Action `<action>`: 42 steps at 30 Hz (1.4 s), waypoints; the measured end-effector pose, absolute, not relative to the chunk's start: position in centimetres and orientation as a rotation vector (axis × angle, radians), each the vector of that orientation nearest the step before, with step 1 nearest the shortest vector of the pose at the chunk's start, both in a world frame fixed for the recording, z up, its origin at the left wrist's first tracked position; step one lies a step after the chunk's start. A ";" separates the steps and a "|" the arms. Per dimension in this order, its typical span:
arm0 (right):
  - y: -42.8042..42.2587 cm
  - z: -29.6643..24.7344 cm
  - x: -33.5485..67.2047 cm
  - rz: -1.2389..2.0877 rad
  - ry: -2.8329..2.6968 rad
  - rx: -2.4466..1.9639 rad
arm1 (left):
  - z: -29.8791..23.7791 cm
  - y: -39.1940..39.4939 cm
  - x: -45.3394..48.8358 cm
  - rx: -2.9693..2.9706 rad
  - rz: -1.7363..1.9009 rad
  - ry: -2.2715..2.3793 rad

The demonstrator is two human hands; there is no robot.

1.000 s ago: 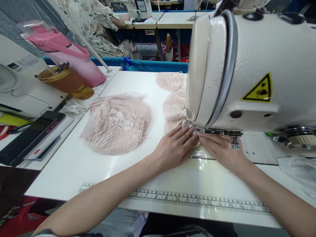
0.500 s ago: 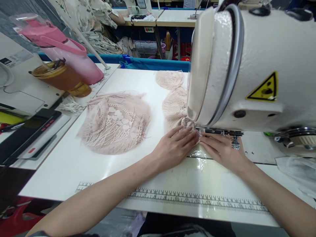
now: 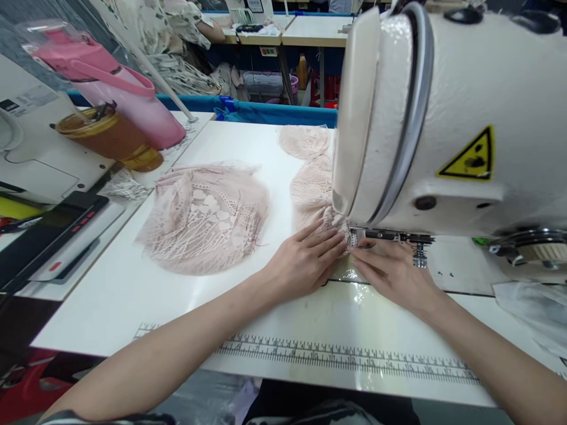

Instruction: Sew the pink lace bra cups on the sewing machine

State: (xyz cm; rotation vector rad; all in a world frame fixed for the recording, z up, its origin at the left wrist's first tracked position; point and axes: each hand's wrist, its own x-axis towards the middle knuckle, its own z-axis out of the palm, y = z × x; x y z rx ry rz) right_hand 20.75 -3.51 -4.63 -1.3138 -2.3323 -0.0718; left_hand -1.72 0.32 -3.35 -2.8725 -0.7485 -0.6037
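left hand [image 3: 305, 257]: fingers flat on pink lace fabric [image 3: 310, 183] | right hand [image 3: 394, 268]: grip can't be told | lace: on table [image 3: 266, 313], by sewing machine head [image 3: 390, 136] | advice: smooth gathers, guide evenly, fingertips clear

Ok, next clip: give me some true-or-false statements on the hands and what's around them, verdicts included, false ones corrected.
1. The left hand touches the lace piece at the sewing machine. True.
2. The right hand is on the pink bottle. False: it is below the machine's head, away from the bottle.
3. A second lace piece lies on the table, apart from both hands. True.
4. The machine's warning sticker is round. False: it is triangular.
5. The ruler markings run along the table's far edge. False: the near edge.
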 end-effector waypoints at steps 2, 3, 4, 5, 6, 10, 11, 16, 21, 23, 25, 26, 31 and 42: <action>-3.6 -4.6 20.5 -0.116 -2.331 -1.350 | -3.2 0.4 -1.8 -2.879 -0.587 -0.773; -3.6 -4.5 20.4 -0.130 -2.331 -1.359 | -3.2 0.4 -1.8 -2.880 -0.581 -0.785; -3.7 -4.6 20.3 -0.142 -2.328 -1.365 | -3.1 0.4 -1.8 -2.882 -0.574 -0.794; -3.7 -4.6 20.3 -0.151 -2.329 -1.367 | -3.1 0.4 -1.8 -2.884 -0.568 -0.799; -3.7 -4.7 20.3 -0.164 -2.330 -1.372 | -3.1 0.4 -1.8 -2.885 -0.563 -0.808; -3.8 -5.1 20.3 -0.212 -2.340 -1.401 | -3.1 0.4 -1.7 -2.879 -0.555 -0.819; -3.8 -5.2 20.4 -0.204 -2.343 -1.409 | -3.1 0.4 -1.7 -2.873 -0.557 -0.820; -3.5 -5.8 20.6 -0.179 -2.353 -1.428 | -3.2 0.2 -1.5 -2.838 -0.557 -0.825; -3.2 -6.0 20.7 -0.267 -2.354 -1.361 | -3.2 0.0 -1.3 -2.800 -0.523 -0.838; -3.1 -6.1 20.7 -0.282 -2.350 -1.350 | -3.2 0.0 -1.2 -2.781 -0.513 -0.830; -3.0 -6.2 20.8 -0.279 -2.350 -1.348 | -3.3 -0.1 -1.1 -2.764 -0.511 -0.811; -3.0 -6.2 20.8 -0.268 -2.355 -1.341 | -3.3 -0.1 -1.0 -2.757 -0.509 -0.802; -3.0 -6.0 20.8 -0.161 -2.362 -1.246 | -3.3 -0.3 -1.0 -2.738 -0.504 -0.793; -3.2 -5.4 20.3 -0.204 -2.329 -1.316 | -3.1 -0.9 -0.1 -2.683 -0.577 -0.835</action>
